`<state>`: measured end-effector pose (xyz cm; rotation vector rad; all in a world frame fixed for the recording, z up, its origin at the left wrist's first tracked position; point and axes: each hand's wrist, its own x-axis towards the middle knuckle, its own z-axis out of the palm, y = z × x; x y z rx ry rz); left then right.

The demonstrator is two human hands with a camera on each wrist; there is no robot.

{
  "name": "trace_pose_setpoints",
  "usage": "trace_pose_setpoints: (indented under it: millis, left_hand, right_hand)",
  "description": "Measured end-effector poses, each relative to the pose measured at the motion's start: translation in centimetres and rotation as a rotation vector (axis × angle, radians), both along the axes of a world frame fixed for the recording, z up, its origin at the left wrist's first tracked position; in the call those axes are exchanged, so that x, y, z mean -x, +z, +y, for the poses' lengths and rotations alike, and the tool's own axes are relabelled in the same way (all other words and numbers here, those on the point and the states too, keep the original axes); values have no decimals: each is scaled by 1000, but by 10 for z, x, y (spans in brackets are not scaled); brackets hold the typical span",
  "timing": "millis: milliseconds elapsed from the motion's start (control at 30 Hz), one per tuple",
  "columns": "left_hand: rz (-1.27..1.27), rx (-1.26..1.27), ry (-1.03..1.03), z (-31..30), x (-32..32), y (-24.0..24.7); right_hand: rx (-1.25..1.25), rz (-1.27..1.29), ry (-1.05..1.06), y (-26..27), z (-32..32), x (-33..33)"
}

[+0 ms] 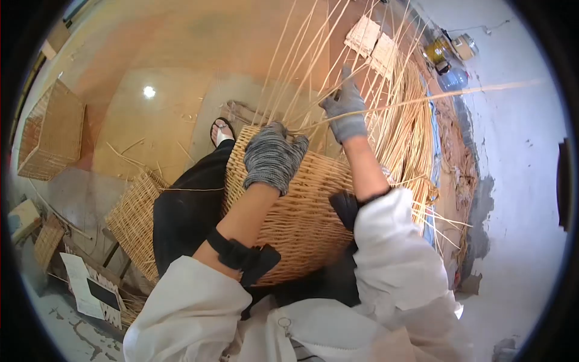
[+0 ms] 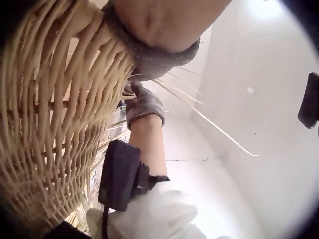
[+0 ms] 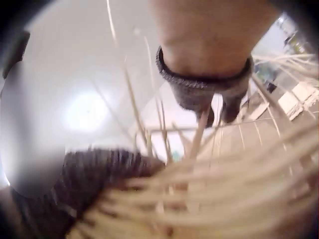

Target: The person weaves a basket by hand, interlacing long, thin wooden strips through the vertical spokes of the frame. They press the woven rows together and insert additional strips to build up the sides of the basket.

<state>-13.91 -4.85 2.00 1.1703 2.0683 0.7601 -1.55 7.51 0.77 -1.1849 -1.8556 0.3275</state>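
A half-woven wicker basket (image 1: 301,211) leans across the person's lap, its long upright stakes (image 1: 301,54) fanning away from the far rim. At that rim the left hand (image 1: 274,155), in a grey knit glove, grips the woven edge with its fingers curled over it. Just to its right, the gloved right hand (image 1: 348,113) holds a wicker strand among the stakes, with the index finger pointing away. One long strand (image 1: 446,95) runs from the rim past the right hand toward the wall. In the right wrist view, the right fingers (image 3: 232,107) are partly hidden beyond the cuff.
Loose wicker rods (image 1: 410,133) lie in a thick bundle along the right wall. A finished-looking basket (image 1: 54,133) stands far left, and another woven piece (image 1: 136,223) is beside the left leg. A phone (image 1: 104,294) lies lower left; a blue water bottle (image 1: 452,79) sits far right.
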Motion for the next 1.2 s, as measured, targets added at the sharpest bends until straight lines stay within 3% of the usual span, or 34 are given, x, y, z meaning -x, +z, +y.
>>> trace_pose_setpoints:
  millis: [33,133,167,233,267,300,367,400,433,500,533,600,700,733,800,867,1033,1133,1167,1200]
  left_hand:
    - [-14,54,-26,3,-1,4]
    - [256,-212,139,-11,-10,-14]
    - [477,-451,259,-18,-15,-7]
    - [414,-682,-36,-20,-43,-23]
    - [378,-787,-187,-20,-58,-30]
    - [453,-578,-289,-16,-70,-26]
    - [609,-174,-516,-1,-89,-8]
    - [609,-150,-515,-1,-97,-9]
    - [610,-126,-512,0,-103,-11]
    - [623,-57,-569,-1,-98,-9]
    - [606,-225,-538,-8,-91,-9]
    - [556,-546,-465,-24,-77,-16]
    - [232,-890,-250,-40,-7,-36]
    - [9,-673,-46,-46,15,-8]
    - [25,-549,-142,-30,36,-35]
    - [-176,-500,-184,-24,35,-45]
    - [-446,-503,-99,-26,24,-56]
    - [-255,-497,-145,-25,28,-57]
    - [-270,-501,-166,-23,31,-57]
    - [-212,-508,-181,-22,33,-56]
  right_hand:
    - [10,26,-59,4,4,5]
    - [686,580,-1,5,-26,-58]
    - [839,777,30,-10,-41,-86]
    - [893,1030,-66,-32,-44,-104]
    - [823,743,-75,-33,-48,-112]
    - [736,462,-107,-5,-62,-97]
    - [560,73,22,-16,-17,-96]
    - [281,-79,67,-40,3,-90]
    - [273,-105,9,-42,4,-85]
    - [452,111,-98,-29,-10,-85]
    - [641,343,-135,-8,-44,-90]
    - [699,560,-84,-32,-70,-138]
    - [781,423,-225,-10,-92,-168]
    - [774,342,-223,-5,-95,-173]
    - [724,291,-75,20,-100,-130]
    - [700,216,103,39,-101,-76]
    - [632,-22,199,28,-62,-1]
    - [716,-106,17,43,-69,14]
    - [787,49,8,40,-74,15]
    - [766,43,20,36,-79,13]
